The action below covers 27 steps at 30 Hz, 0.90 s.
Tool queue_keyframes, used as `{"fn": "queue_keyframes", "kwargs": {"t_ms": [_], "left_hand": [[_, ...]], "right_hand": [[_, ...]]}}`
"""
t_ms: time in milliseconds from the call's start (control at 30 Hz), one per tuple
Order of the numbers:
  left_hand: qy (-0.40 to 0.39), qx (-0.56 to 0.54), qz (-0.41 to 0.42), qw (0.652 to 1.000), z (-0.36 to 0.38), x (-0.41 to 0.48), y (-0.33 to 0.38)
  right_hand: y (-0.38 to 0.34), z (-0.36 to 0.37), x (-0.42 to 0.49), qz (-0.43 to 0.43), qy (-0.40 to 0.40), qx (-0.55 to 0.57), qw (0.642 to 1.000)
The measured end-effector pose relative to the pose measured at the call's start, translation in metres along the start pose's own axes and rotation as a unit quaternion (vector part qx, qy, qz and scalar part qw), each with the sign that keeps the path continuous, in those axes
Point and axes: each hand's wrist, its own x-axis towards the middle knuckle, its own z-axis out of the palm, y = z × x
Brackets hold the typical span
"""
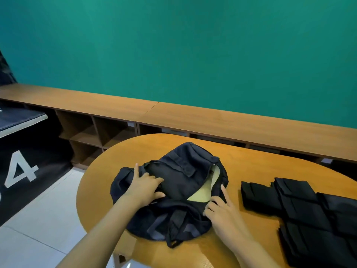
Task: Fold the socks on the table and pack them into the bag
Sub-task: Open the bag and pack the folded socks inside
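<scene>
- Both hands are clamping on the bag (pixel 179 176): my left hand (pixel 146 187), in the lower middle of the frame, is pinching the dark flap between thumb and fingers with the index finger sticking out. My right hand (pixel 222 209) is curling on the rim at the mouth, index finger also straight.
- Lying flat on the round table (pixel 251 161), the bag is sitting at the centre of the frame, with its strap (pixel 173 235) trailing toward the lower edge.
- Between my hands the mouth is gaping, showing pale lining (pixel 202 190); I am seeing no sock inside it.
- At the right of the frame the socks (pixel 309 213) are lying on the table as flat black bundles, overlapping one another, apart from the bag.
- I am judging the folding as done and the packing as not yet begun: every bundle is waiting outside.
- Getting in the way, I am guessing, is the limp flap, which is drooping over much of the mouth.
- Farther off, a white tiled floor (pixel 48 219) and a dark panel with a large 4 (pixel 21 171) are filling the left.
- Beyond the table a long wooden shelf (pixel 173 115) with open cubbies is running under a green wall (pixel 173 45).
</scene>
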Motion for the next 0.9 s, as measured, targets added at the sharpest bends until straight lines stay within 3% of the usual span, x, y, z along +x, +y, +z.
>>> {"fn": "queue_keyframes", "kwargs": {"t_ms": [167,300,400,467,700,767,900], "left_hand": [[0.017,0.002,-0.005,1.0,0.013,-0.006,0.013],[0.127,-0.116,-0.006,0.985,0.023,-0.016,0.03],[0.252,-0.258,-0.04,0.932,0.019,-0.02,0.04],[0.295,-0.324,-0.066,0.896,0.012,-0.018,0.044],[0.303,-0.575,-0.143,0.746,-0.037,-0.014,0.037],[0.296,-0.601,-0.144,0.729,-0.042,-0.021,0.034],[0.283,-0.614,-0.11,0.728,-0.038,-0.04,0.042]], "right_hand": [[0.008,-0.007,-0.03,0.003,0.037,0.0,0.999],[0.008,-0.011,-0.051,0.013,0.056,0.016,0.998],[0.006,-0.018,-0.059,0.037,0.062,0.037,0.997],[0.001,-0.024,-0.056,0.05,0.075,0.073,0.993],[-0.035,-0.038,-0.029,0.048,0.058,0.121,0.99],[-0.038,-0.039,-0.029,0.041,0.076,0.141,0.986],[-0.018,-0.047,-0.003,0.107,0.131,0.202,0.965]]}}
